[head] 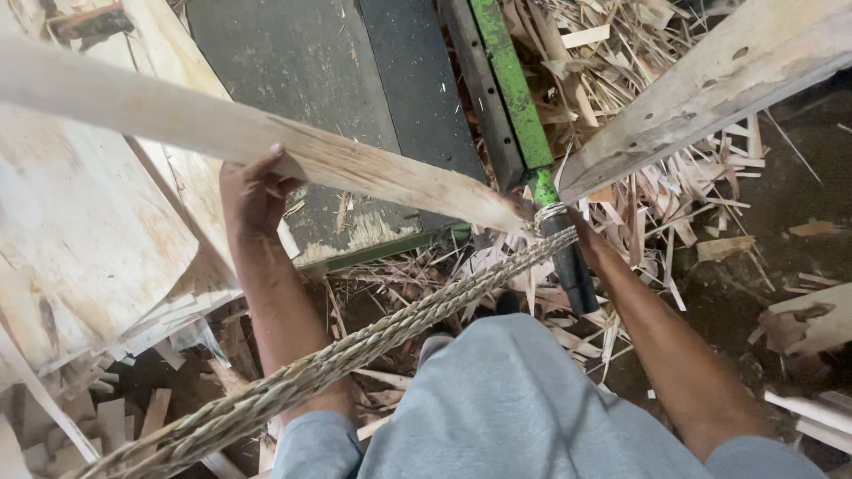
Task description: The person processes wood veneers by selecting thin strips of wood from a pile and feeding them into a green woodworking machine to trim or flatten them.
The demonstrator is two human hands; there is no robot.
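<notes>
**Wood strip held over a lever blade, scrap all round**

Nearest the camera: grey shirt, both forearms reaching forward. A thick plaited rope runs from bottom left up to the lever, wrapped where green paint meets the black grip.

Left hand: closed round the underside of a long pale wood strip, thumb on top. The strip crosses the view from upper left and tapers to a split, ragged tip just beside the lever.

Right hand: mostly hidden behind the black grip and a second board that slants in from upper right. Looks to be on or near the grip, but I cannot tell whether the fingers are closed.

Handling, as judged: the strip looks thin, dry, light and stiff along the grain, splintery toward the tip, and likely to crack if twisted. Best held mid-length on the smooth face, clear of the frayed end. Long overhang to the left, so it will want to tip.

Further out: green lever arm with a dark metal bar alongside, over a dark flat worktop. Plywood sheets stacked at left.

Floor: dark, dirty, covered in offcuts and slivers.
</notes>
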